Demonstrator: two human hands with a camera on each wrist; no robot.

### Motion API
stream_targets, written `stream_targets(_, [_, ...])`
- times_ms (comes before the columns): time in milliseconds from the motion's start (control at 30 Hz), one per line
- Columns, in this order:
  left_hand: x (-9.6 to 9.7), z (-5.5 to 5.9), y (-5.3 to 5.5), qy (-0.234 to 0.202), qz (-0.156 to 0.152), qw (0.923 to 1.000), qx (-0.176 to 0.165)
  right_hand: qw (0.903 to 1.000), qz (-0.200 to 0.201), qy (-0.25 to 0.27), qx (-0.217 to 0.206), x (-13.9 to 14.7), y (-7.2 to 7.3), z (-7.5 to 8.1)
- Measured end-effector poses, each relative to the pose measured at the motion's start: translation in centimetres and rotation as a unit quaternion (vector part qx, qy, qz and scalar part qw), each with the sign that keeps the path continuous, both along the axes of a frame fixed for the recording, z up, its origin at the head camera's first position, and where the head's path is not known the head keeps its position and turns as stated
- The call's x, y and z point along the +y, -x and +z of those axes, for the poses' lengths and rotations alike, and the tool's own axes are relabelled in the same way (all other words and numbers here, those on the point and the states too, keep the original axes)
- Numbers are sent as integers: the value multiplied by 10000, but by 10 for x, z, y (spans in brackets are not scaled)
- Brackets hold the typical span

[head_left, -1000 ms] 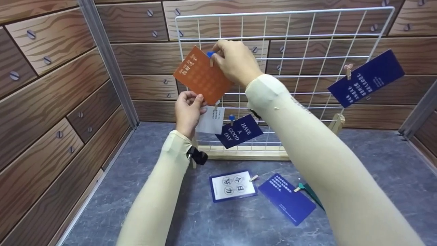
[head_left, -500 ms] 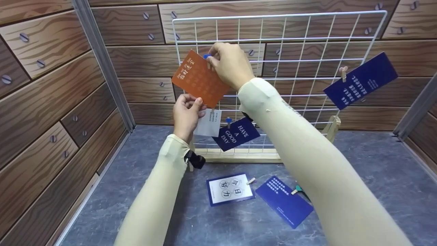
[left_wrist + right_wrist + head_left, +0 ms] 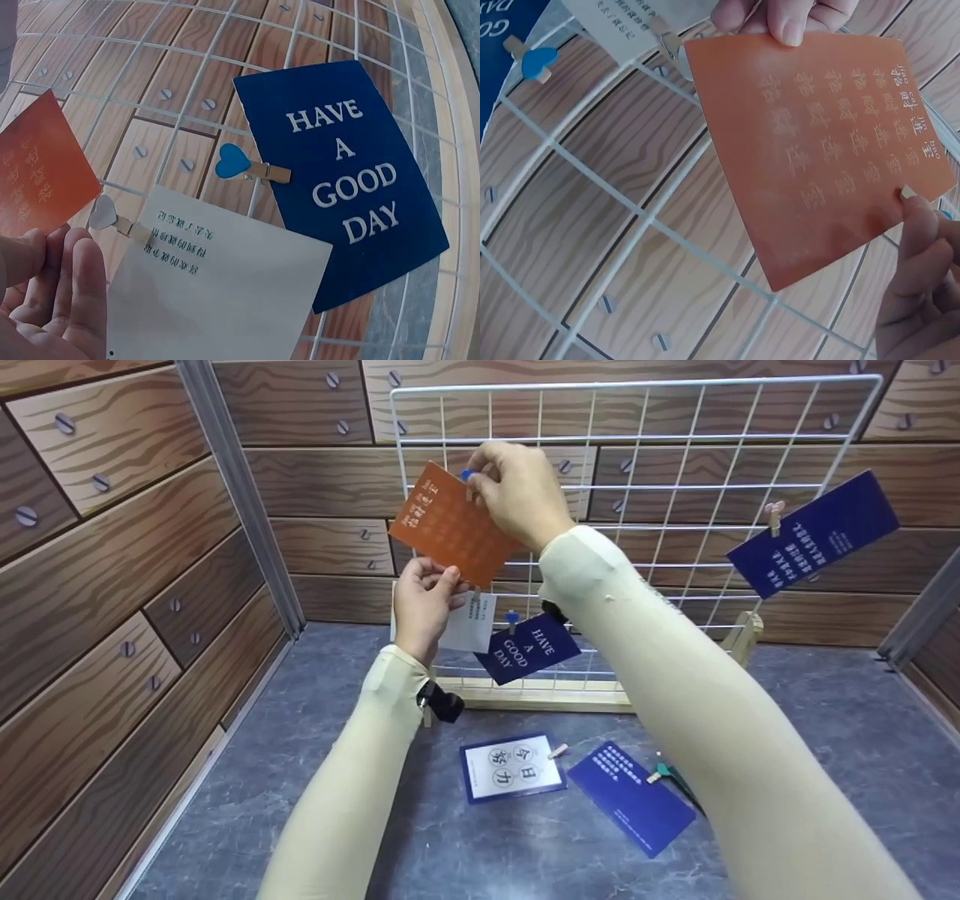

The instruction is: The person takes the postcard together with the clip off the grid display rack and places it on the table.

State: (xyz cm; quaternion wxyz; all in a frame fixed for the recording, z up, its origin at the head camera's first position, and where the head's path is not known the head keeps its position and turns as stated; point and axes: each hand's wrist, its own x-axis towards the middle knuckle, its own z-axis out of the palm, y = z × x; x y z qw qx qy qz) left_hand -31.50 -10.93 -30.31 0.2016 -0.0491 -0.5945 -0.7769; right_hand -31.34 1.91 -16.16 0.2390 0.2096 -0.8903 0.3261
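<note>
An orange card (image 3: 454, 521) with pale lettering is held tilted in front of the upper left of a white wire grid (image 3: 637, 439). Its lower edge is pinched between the thumb and fingers of my left hand (image 3: 421, 604). At the upper edge my right hand (image 3: 525, 491) pinches a small wooden clothespin (image 3: 469, 489) with a blue top; in the right wrist view its tip (image 3: 907, 193) lies over the card's edge. Whether the clothespin also grips the wire cannot be seen. Just below hang a white card (image 3: 217, 292) and a navy "HAVE A GOOD DAY" card (image 3: 341, 180), both clipped.
Another navy card (image 3: 814, 534) hangs clipped at the grid's right side. On the grey tabletop lie a white card with a blue border (image 3: 514, 767) and a blue card (image 3: 634, 802), each with a clothespin. A wooden base (image 3: 540, 697) supports the grid.
The head view shifts slightly down and back up. Both hands keep their holds on the orange card and clothespin, almost in the same place against the grid.
</note>
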Motion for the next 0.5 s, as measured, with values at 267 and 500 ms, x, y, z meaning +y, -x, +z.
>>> stream_targets(267, [1, 2, -3, -145, -113, 9994, 299, 9979, 318, 477, 308, 4, -5, -2])
stream_targets(500, [-5, -1, -12, -44, -3, 9974, 718, 9903, 782, 1106, 318, 8, -17, -10])
